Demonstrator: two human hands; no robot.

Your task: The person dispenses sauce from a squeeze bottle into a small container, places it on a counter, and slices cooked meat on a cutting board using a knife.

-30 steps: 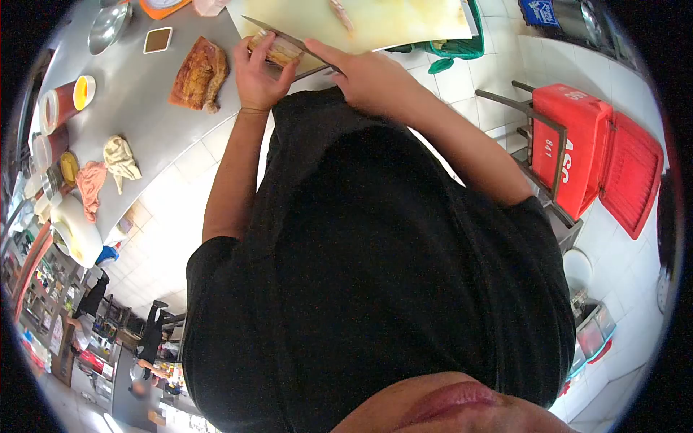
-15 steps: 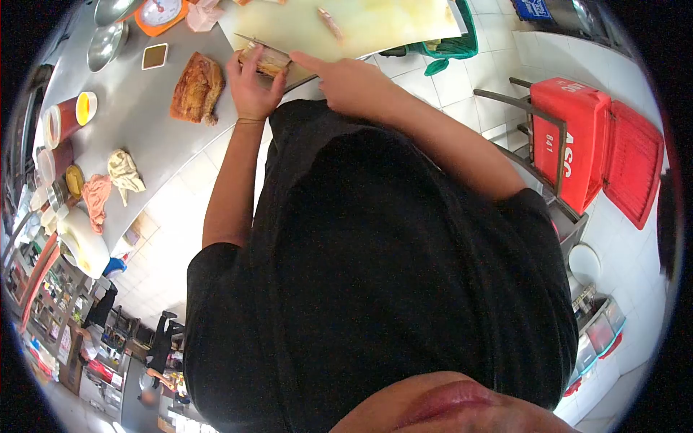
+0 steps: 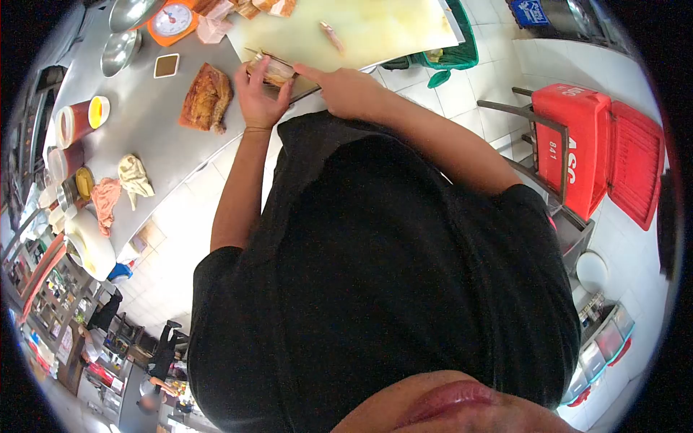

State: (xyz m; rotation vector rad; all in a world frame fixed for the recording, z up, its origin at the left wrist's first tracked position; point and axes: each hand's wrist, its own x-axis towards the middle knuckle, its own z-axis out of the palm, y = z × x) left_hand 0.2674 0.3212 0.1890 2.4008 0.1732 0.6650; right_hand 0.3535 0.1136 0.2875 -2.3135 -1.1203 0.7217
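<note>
My left hand (image 3: 261,97) presses with spread fingertips on a piece of roasted meat (image 3: 276,73) at the near left corner of the pale cutting board (image 3: 390,25). My right hand (image 3: 346,90) is closed round a knife, its index finger stretched along it; the handle is hidden in the palm. The thin blade (image 3: 263,53) lies along the far side of the meat. A browned slab of meat (image 3: 206,97) rests on the steel table left of my left hand. A thin meat scrap (image 3: 332,36) lies on the board.
The steel table (image 3: 162,137) bears a dish of brown sauce (image 3: 166,66), metal bowls (image 3: 120,52), an orange scale (image 3: 172,20), cloths (image 3: 135,177) and tubs. A green-lined bin (image 3: 462,54) is beyond the board's right edge; a red cooler (image 3: 570,148) stands right. Other people are far off at lower left.
The view has shifted, showing more of the scale and the meat pieces at the top. The blade has moved from slanting over the meat to its far side, while my left hand stays on the piece.
</note>
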